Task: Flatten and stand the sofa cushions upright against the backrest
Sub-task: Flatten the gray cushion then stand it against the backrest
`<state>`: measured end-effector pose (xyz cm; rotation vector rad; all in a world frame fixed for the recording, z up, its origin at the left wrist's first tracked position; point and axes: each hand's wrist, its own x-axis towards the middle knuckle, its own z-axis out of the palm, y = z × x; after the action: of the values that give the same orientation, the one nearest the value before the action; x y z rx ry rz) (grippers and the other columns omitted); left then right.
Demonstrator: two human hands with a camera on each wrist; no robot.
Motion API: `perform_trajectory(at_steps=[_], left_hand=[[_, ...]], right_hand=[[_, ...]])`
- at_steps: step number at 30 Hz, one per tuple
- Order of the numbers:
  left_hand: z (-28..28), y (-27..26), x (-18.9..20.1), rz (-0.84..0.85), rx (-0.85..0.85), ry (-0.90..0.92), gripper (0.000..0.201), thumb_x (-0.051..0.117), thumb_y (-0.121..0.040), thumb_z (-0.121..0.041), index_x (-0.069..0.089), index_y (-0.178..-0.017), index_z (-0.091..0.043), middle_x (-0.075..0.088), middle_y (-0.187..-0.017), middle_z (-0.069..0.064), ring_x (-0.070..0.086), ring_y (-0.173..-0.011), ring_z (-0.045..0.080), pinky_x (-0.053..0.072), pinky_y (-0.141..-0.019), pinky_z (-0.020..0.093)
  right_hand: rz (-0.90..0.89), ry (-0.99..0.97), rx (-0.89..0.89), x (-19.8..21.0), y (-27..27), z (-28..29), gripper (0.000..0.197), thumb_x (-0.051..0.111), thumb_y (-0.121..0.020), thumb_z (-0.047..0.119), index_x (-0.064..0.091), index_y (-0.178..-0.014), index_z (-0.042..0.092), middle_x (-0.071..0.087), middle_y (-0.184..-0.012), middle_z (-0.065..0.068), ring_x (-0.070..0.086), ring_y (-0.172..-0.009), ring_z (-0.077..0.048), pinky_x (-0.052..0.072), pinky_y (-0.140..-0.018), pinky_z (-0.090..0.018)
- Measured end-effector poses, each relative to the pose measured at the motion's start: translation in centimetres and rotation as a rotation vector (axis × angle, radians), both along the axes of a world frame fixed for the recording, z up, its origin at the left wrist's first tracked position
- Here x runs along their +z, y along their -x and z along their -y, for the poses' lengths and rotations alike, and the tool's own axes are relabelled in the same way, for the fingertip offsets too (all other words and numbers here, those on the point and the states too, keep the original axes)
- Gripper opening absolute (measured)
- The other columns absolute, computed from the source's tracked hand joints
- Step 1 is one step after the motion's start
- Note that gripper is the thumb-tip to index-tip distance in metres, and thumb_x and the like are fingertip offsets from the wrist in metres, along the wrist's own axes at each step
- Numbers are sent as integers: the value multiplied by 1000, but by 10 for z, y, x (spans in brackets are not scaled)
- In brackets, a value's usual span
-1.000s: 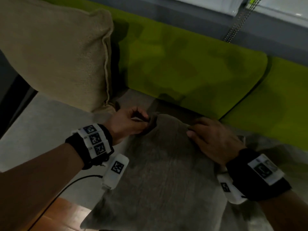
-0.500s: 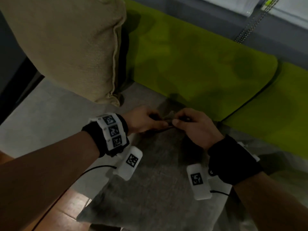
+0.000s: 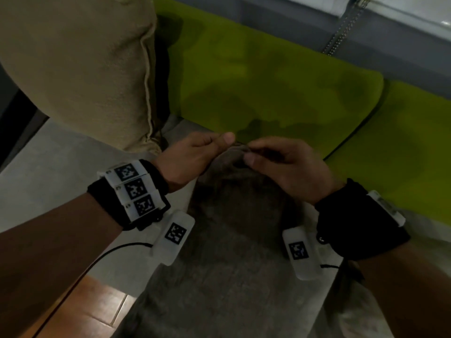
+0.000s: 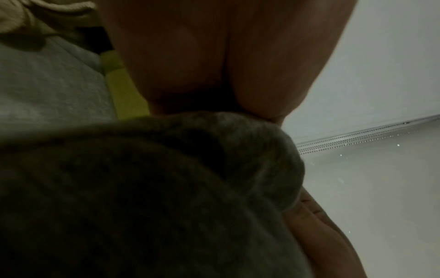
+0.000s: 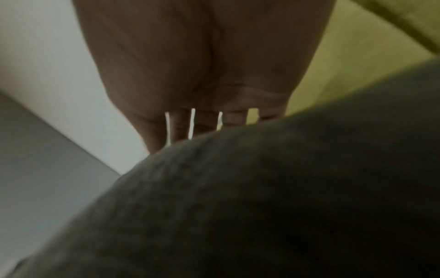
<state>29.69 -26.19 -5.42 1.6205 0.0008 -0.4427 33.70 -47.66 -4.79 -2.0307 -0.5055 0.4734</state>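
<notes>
The grey cushion (image 3: 227,252) lies on the sofa seat (image 3: 61,172), its far corner raised toward the green backrest (image 3: 280,76), not yet standing against it. Both hands are clamped on that corner: the left hand (image 3: 195,159) pinches it between thumb and fingers, and the right hand (image 3: 288,164) pinches it just beside, so the two grips nearly touch. The wrist views show only bunched grey fabric under each palm. To the left of the grey cushion, a beige cushion (image 3: 80,64) already stands upright against the backrest. The risk, as I judge it, is that lifting by one small pinch of cover lets the filling sag to the low end, so the cushion may hang lumpy, twist, or slip free, and then slump forward off the backrest or nudge the beige cushion over.
</notes>
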Motion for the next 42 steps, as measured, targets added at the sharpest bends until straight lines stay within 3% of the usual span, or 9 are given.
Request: perform_trajectory(at_steps=[3, 7, 10, 16, 19, 26, 30, 35, 42], left_hand=[[2, 2, 2, 43, -24, 22, 21, 65, -92, -37, 69, -80, -21, 70, -76, -3, 63, -69, 8, 51, -65, 21], [2, 1, 0, 218, -55, -174, 23, 79, -82, -29, 73, -97, -12, 76, -96, 7, 71, -90, 31, 57, -83, 56], [8, 3, 4, 309, -46, -232, 16, 76, -87, -19, 76, -98, -8, 77, -94, 5, 73, -87, 26, 57, -78, 49], [-4, -4, -12, 87, 186, -213, 48, 61, -82, -57, 75, -99, -15, 73, -97, 17, 68, -91, 36, 55, -87, 56], [-18, -17, -36, -80, 317, -173, 39, 59, -82, -51, 74, -103, -22, 72, -113, 9, 67, -109, 29, 50, -101, 55], [-39, -38, -83, -140, 382, -689, 52, 42, -99, -56, 56, -135, -21, 56, -140, 12, 53, -126, 36, 43, -106, 41], [-28, -28, -61, 181, 88, -822, 70, 34, -96, -65, 35, -152, -22, 39, -154, 13, 35, -143, 29, 26, -116, 34], [-1, 26, -70, 512, -748, -1007, 84, 23, -84, -87, -6, -154, -51, -20, -165, -11, -16, -153, 23, -1, -122, 50], [-2, 8, -125, 364, -845, -1077, 84, 19, -82, -87, -24, -147, -55, -36, -159, -14, -33, -148, 19, -14, -121, 48]], right_hand=[[163, -20, 4, -4, 2, 2, 7, 74, -90, 27, 69, -88, 30, 68, -82, 7, 62, -75, -10, 53, -73, -42], [132, -40, -78, -1, 2, 7, 33, 60, -100, 37, 59, -77, 13, 53, -70, -1, 50, -68, -7, 43, -63, -42], [213, 7, -1, 6, -3, 5, 39, 57, -103, 38, 56, -73, 14, 47, -65, 8, 44, -62, -3, 37, -58, -32], [68, 292, 1, 14, -1, 41, 21, 56, -98, 56, 66, -110, 42, 70, -106, 20, 64, -97, 1, 51, -90, -28], [65, 426, 15, -4, 23, 81, 47, 53, -94, 64, 62, -131, 37, 66, -117, 18, 61, -107, -1, 48, -98, -26], [-124, 752, 68, -94, 78, 138, 79, 7, -83, 89, -5, -154, 57, -1, -167, 23, -4, -155, -5, 4, -126, -48], [3, 760, -161, -93, 87, 143, 87, 4, -86, 86, 1, -160, 42, -2, -170, 9, -6, -156, -15, 3, -126, -54], [356, 559, 246, -107, 113, 103, 71, 27, -100, 70, 5, -161, 41, 3, -172, 0, 0, -157, -34, 8, -122, -65], [44, 680, 148, -169, 100, 103, 74, 6, -85, 88, -25, -147, 60, -35, -162, 13, -28, -153, -23, -5, -123, -59]])
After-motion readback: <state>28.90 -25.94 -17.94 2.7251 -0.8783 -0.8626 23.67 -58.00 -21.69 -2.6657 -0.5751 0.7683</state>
